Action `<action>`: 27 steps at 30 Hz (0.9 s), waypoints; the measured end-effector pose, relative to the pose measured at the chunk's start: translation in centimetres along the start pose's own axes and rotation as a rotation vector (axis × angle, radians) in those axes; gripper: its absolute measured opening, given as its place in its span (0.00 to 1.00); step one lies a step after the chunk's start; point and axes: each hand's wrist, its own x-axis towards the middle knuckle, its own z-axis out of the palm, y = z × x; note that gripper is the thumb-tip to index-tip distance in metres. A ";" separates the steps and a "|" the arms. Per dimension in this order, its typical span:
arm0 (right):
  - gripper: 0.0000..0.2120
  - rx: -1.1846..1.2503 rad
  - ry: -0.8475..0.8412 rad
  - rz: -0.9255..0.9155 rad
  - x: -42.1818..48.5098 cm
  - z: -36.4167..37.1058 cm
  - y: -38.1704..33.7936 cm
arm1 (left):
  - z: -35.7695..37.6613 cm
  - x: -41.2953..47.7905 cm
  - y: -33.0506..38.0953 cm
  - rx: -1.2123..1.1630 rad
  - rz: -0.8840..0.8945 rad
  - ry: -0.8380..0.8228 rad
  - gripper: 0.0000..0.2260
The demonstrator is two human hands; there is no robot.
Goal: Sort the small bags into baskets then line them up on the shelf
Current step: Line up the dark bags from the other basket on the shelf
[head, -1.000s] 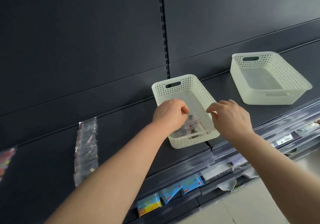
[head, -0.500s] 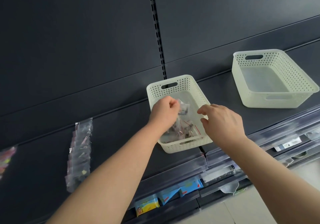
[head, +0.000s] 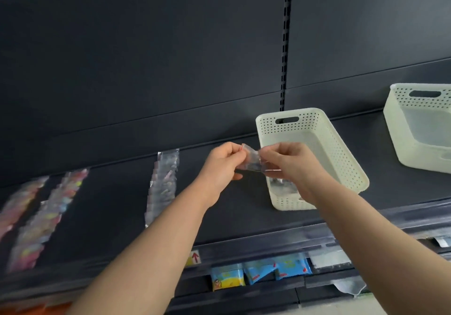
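1. The dark shelf (head: 117,205) now fills more of the view towards its left than half a second ago. Its front edge is smeared by motion blur.
2. The far basket (head: 402,100), which was whole before, is now cut off by the right edge. What shows of its inside holds nothing I can make out.
3. The near basket (head: 341,158) stands on the shelf where it was, handle slot to the back. A few clear bags (head: 280,185) lie at its front end, blurred and partly behind the right wrist, so I cannot count them.
4. Two rows of coloured bags (head: 48,214) have come into sight at the far left, too blurred to read. A row of clear bags (head: 163,180) lies between them and the hands.
5. Blue packets (head: 258,270) sit on the level below, their lower parts hidden.
6. The left hand (head: 219,166) was down inside the near basket. It is now lifted out, above the shelf just left of that basket, with thumb and forefinger pinching one end of a bag.
7. The right hand (head: 290,163) has closed in from the basket's right rim. Its fingers are curled and pinch the other end.
8. The small clear bag (head: 251,159) is held in the air between both hands, just beside the near basket's left wall. I cannot tell its contents.
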 end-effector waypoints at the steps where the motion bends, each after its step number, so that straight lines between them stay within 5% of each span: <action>1: 0.06 0.026 0.016 0.001 -0.1 0.9 0.1 | -0.6 -0.3 -0.5 0.004 -0.001 0.034 0.07; 7: 0.05 0.189 0.003 0.052 -0.8 6.2 1.1 | -4.1 -2.2 -3.0 -0.067 -0.076 0.169 0.10; 12: 0.04 -0.015 -0.139 0.071 -1.5 9.6 1.9 | -7.6 -4.2 -4.6 -0.171 -0.174 0.218 0.07; 27: 0.06 -0.226 -0.199 0.172 -3.4 18.8 5.9 | -16.9 -8.4 -11.0 0.128 -0.294 0.298 0.02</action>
